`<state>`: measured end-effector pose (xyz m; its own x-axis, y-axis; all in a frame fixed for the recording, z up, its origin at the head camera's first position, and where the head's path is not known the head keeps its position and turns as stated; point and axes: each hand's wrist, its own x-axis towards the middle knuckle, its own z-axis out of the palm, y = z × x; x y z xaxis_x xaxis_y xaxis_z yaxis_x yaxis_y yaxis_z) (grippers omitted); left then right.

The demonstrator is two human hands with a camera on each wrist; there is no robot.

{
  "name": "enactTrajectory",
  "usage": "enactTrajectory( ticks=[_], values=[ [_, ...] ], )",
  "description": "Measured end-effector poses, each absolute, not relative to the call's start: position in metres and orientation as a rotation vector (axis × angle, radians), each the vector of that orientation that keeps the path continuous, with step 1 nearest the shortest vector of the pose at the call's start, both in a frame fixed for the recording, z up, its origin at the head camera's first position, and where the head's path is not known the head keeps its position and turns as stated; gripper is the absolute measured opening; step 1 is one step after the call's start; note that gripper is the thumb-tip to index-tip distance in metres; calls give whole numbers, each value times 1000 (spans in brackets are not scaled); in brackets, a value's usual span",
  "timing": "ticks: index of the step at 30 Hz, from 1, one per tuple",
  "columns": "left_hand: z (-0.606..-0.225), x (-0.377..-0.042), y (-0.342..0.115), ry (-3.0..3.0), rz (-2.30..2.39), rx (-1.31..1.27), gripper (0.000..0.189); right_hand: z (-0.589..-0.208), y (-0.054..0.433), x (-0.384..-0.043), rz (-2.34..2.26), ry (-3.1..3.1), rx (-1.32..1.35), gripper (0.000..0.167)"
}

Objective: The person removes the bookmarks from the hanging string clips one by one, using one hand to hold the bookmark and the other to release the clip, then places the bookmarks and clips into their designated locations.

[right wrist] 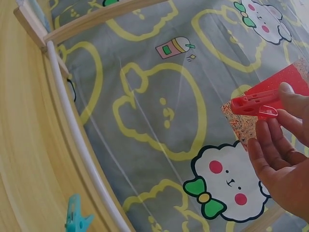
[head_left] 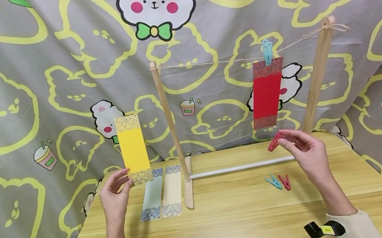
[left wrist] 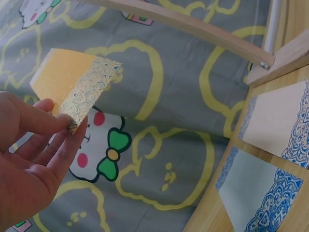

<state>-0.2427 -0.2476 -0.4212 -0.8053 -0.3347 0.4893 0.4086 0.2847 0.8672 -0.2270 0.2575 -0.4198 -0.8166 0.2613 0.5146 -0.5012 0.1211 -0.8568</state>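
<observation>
The yellow card [head_left: 134, 148] is a narrow rectangle, plain bright yellow in the middle, with a pale lacy band in gold and grey-blue across each short end. It is in the air at the left, beside the frame's left post [head_left: 168, 118]; its long axis runs close to upright, the top leaning a little to the left in the head view. The left hand [head_left: 115, 189] has a narrow grip on it, thumb and fingers pinching the lower left corner. The right hand [head_left: 305, 148], its grip also narrow, pinches a red peg [head_left: 274, 143], slim and glossy, whose free end points down and left, just below the red card [head_left: 268, 94]. That card hangs from the string [head_left: 202, 63] by a blue peg [head_left: 267, 52], long axis steep, lower end slanting left, with dark patterned bands at both ends. On the desk [head_left: 240, 217], a grey-green card [head_left: 153, 194] and a cream card [head_left: 171, 190] lie side by side, long axes pointing away from the person, both with blue lace-patterned ends.
</observation>
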Motion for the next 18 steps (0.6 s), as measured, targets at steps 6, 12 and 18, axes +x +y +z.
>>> enactTrajectory(
  ticks=[6,12,18],
  values=[
    [-423,-243,-250,-1945,-1606,-53,35,-421,257,-227,1729,-1882,205,31],
    [-425,-244,-253,-1939,-1632,-37,35,-422,255,-227,1697,-1938,181,32],
    [-426,-245,-254,-1931,-1666,-3,34,-424,255,-227,1681,-1965,185,32]
  ],
)
